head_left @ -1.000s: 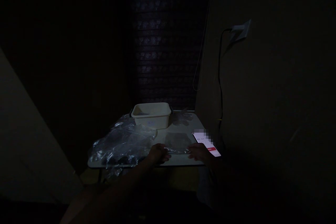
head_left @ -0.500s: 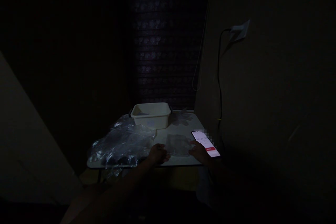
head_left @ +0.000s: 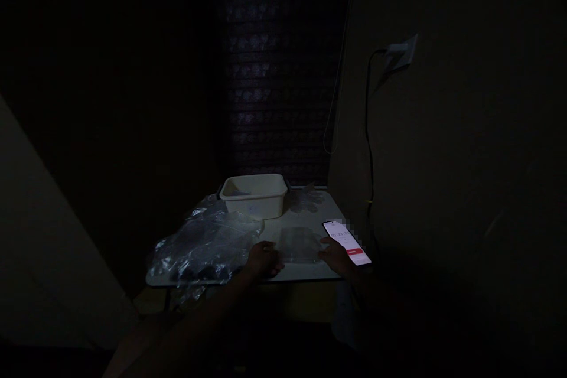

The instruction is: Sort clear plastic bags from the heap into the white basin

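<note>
A small clear plastic bag (head_left: pixel 300 244) lies flat at the front of the white table, stretched between my two hands. My left hand (head_left: pixel 263 258) has its fingers curled at the bag's left edge. At the opposite edge, my right hand (head_left: pixel 335 256) pinches the bag between thumb and fingers. The dim light hides the exact contact of the fingertips. A large heap of crinkled clear plastic (head_left: pixel 204 242) spreads over the table's left side, close to my left hand. Beside my right hand lies a lit phone (head_left: pixel 348 242) showing a timer.
A white plastic tub (head_left: pixel 254 208) with dark handles stands at the back of the table (head_left: pixel 305 273), something pale inside it. More clear plastic pieces (head_left: pixel 305 199) lie to its right. A black cord (head_left: pixel 368 124) hangs from a wall outlet (head_left: pixel 405 50) on the right.
My left hand has shifted slightly to the left, and the bag looks a little flatter. My right hand stays almost where it was.
</note>
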